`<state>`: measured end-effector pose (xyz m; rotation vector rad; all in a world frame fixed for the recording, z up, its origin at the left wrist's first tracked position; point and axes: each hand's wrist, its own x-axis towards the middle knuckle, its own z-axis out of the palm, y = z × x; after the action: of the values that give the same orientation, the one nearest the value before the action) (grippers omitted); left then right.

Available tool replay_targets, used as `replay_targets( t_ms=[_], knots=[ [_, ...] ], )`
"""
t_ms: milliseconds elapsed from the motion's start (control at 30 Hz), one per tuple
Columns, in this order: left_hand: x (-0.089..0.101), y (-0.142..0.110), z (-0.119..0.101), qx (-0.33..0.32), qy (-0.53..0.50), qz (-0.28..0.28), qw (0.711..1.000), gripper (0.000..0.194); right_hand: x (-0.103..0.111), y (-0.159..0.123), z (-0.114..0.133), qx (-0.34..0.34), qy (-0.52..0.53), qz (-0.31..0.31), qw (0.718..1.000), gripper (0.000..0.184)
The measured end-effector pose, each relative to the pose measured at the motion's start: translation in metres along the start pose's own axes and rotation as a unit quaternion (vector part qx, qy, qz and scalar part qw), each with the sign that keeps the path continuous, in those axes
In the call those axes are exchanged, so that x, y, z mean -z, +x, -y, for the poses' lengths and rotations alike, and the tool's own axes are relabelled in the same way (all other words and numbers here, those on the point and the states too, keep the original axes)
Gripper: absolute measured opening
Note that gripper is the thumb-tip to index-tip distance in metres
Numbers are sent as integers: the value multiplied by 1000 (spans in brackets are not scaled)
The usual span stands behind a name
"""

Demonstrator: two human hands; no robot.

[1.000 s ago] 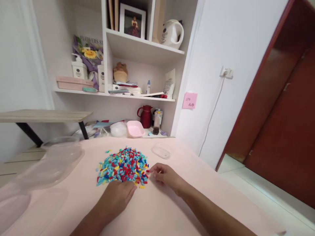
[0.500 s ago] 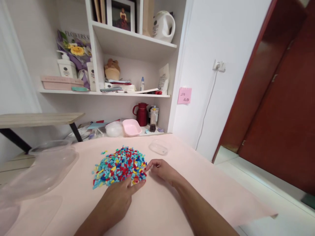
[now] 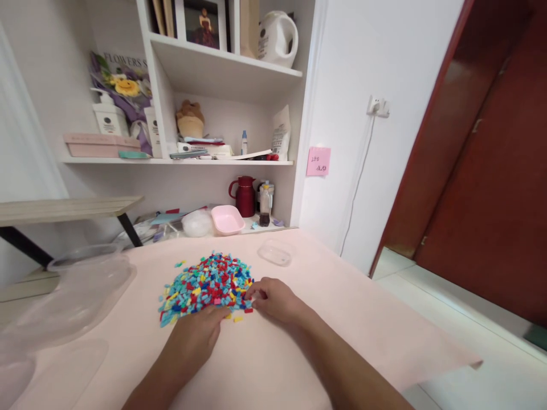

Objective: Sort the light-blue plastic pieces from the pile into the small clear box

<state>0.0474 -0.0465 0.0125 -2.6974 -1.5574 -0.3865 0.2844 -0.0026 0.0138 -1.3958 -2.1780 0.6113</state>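
Observation:
A heap of small red, blue, teal and yellow plastic bricks (image 3: pixel 205 282) lies on the pale pink table (image 3: pixel 299 341). My left hand (image 3: pixel 196 336) rests flat at the heap's near edge, fingers stretched toward the pieces. At the heap's right edge my right hand (image 3: pixel 273 297) has its fingers curled together, tips among the bricks; what they pinch is too small to make out. A few loose bricks lie between the two hands.
A small clear lid or dish (image 3: pixel 277 253) sits beyond my right hand. Large clear plastic containers (image 3: pixel 81 285) stand at the table's left. Behind are a pink tub (image 3: pixel 228 219), a red jug (image 3: pixel 245 195) and white shelves (image 3: pixel 222 74). The table's right edge drops toward a red door (image 3: pixel 491 171).
My right hand has moved left into the heap's edge and curled tighter. My left hand has drawn back slightly toward me. The view has swung a little to the right.

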Motion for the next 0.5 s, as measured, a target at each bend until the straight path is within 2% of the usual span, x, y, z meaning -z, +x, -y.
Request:
replay_targets(
  t_ms=[200,500],
  knots=[
    [-7,1,9,2,-23,-35,999,46,-1,0,0,10,-14,0,1000,26],
    [-9,0,12,12,-15,-43,999,45,-3,0,1,-5,32,-19,999,17]
  ],
)
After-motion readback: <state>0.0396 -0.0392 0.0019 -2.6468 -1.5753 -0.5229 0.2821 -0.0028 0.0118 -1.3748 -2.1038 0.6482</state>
